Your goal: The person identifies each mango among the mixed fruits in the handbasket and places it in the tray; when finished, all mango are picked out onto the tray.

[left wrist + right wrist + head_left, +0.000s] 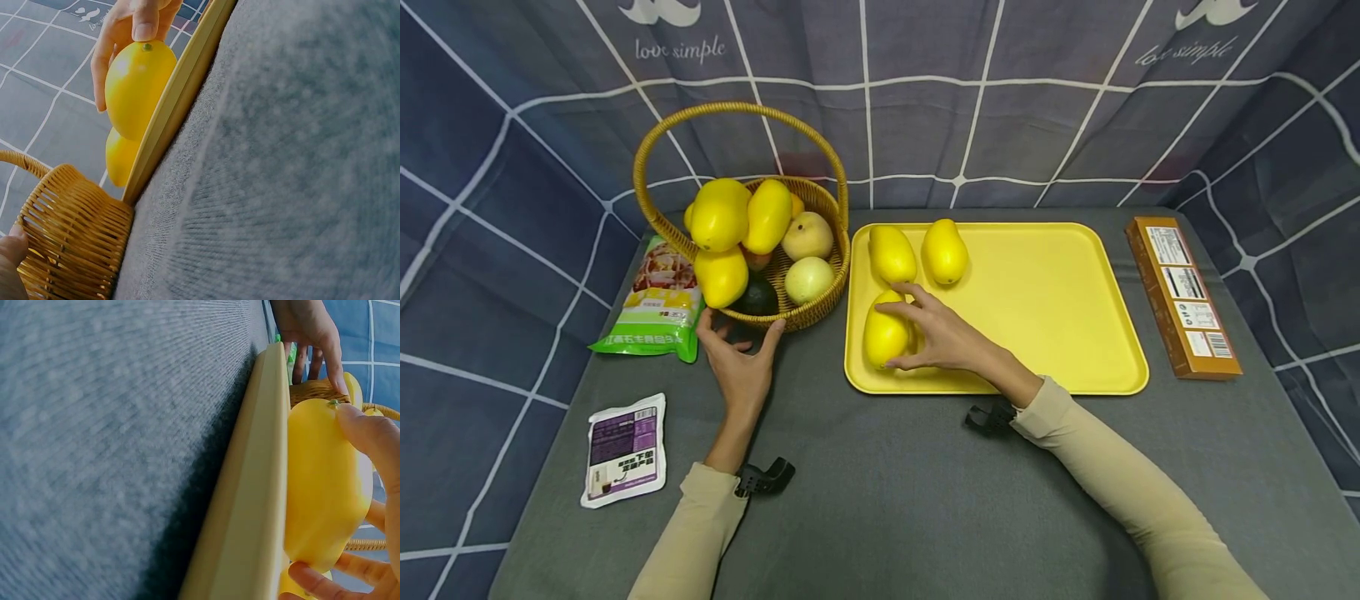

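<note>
Three yellow fruits (945,252) are on my tray (1037,308), all toward its left end. My right hand (936,333) has got the nearest fruit (883,337) pinched between thumb and fingers, near the tray's front left corner. My left hand (737,367) is spread pretty loose, thumb just touching the fruit basket (820,313) left of the tray. Brown box (1157,292) is sitting off the tray's right end.
</note>
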The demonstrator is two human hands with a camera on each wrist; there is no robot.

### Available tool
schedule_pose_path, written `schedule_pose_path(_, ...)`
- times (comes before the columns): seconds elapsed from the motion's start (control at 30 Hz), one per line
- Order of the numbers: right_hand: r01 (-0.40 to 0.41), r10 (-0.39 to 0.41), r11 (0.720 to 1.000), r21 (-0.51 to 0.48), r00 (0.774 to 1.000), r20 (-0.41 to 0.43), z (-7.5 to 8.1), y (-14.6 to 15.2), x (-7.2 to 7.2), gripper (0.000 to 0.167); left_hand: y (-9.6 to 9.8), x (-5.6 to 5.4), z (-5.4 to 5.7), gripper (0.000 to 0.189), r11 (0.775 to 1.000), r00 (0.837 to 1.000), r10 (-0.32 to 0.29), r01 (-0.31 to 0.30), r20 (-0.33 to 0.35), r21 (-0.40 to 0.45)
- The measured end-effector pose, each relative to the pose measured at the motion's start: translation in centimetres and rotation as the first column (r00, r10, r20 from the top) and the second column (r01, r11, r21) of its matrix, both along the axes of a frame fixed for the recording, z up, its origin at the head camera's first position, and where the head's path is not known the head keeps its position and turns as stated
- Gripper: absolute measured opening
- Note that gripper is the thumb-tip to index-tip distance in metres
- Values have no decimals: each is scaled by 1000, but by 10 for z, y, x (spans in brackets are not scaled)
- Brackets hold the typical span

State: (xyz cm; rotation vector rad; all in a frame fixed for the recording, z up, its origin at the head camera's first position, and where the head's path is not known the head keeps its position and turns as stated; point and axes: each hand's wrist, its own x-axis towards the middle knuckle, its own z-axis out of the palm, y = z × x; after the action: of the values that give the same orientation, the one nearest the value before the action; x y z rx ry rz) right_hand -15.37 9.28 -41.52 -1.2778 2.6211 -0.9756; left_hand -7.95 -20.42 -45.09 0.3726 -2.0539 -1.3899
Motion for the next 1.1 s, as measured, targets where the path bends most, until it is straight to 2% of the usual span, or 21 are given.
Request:
schedule_pose_path(0.03, -3, 3, 1000, 2, 1000, -2, 0, 0, 0, 78, 1, 0, 2, 90, 1000, 1000, -2, 2, 3, 6)
schedule_pose_path(0.27, -46, 46, 999, -1, 996, -80, -1, 0, -1, 81, 16, 11, 34, 84, 1000, 1000, -13, 13, 10, 19)
schedule_pose_path(0.33, -58, 57, 998, -5, 994, -93, -1, 0, -1, 81, 15, 9, 31, 85, 1000, 1000, -10, 10, 4, 18)
schedule_pose_path(0.57, -57, 56, 998, -5, 995, -88, -2, 2, -1, 82, 1, -1, 2, 90, 1000, 1000, 7, -7, 4, 3)
schedule_pose_path(0.73, -48, 48, 999, 3, 996, -75, -3, 3, 1, 80, -1, 0, -1, 90, 1000, 1000, 7, -7, 6, -3)
schedule_pose_path(0.97, -42, 44, 999, 24, 995, -87, 0, 5, 2, 82, -1, 1, 0, 89, 1000, 1000, -4, 4, 0, -6)
schedule_pose_path(1.1, -29, 32, 999, 42, 998, -57, 0, 7, 3, 81, -1, 1, 1, 90, 1000, 1000, -1, 1, 4, -10)
